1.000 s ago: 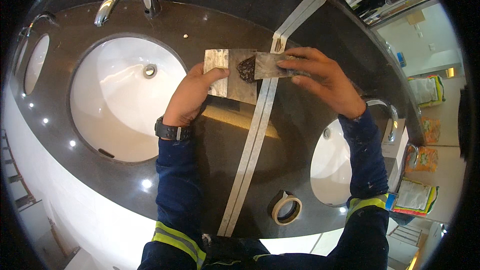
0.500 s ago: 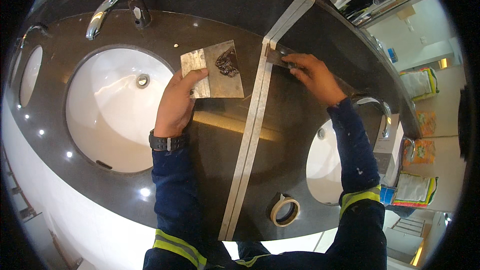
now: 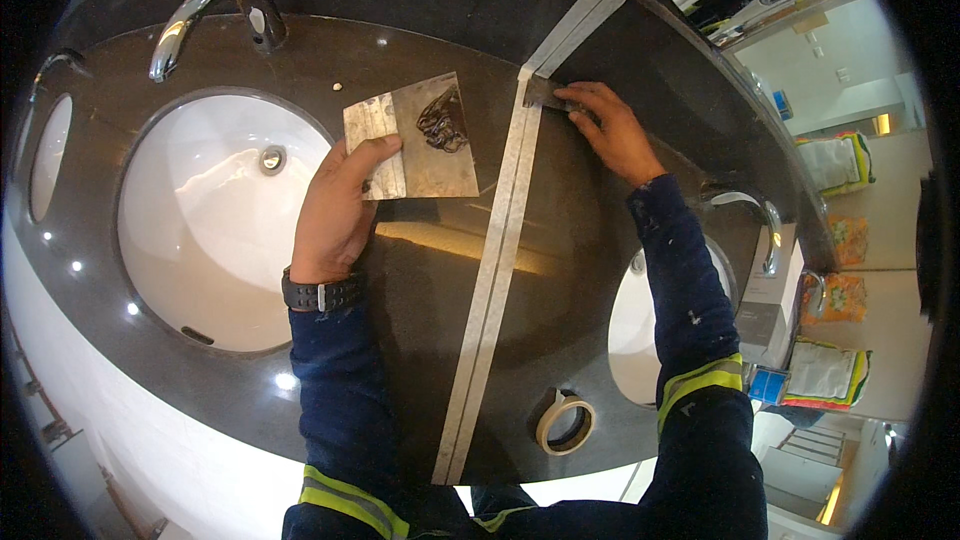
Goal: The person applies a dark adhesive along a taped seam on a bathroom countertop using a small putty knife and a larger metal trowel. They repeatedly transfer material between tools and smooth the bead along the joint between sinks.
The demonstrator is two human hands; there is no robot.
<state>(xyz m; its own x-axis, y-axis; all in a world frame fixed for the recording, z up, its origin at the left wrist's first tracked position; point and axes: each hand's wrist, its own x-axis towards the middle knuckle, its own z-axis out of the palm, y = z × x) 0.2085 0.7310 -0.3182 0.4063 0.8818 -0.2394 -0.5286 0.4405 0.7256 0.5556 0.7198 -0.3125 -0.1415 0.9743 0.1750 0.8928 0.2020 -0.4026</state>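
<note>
My left hand (image 3: 335,208) grips a flat, stained metal plate (image 3: 418,168) by its pale left end, thumb on top. A smear of dark, glossy paste (image 3: 441,122) lies on the plate's right half. My right hand (image 3: 618,138) pinches a small dark scraper (image 3: 543,94), its blade over the taped seam where the countertop meets the upstand. Two parallel strips of masking tape (image 3: 487,295) run down the dark countertop with a thin line between them. More masking tape (image 3: 583,22) continues up the upstand.
A white sink (image 3: 205,250) with a chrome faucet (image 3: 185,25) lies left; another sink (image 3: 632,325) sits partly under my right forearm. A tape roll (image 3: 566,425) rests near the front edge. A small pale crumb (image 3: 337,87) lies behind the plate. A mirror (image 3: 880,240) stands right.
My right hand and the scraper have moved slightly back along the seam, closer to the upstand corner. My left hand still holds the plate; the whole view has shifted a little.
</note>
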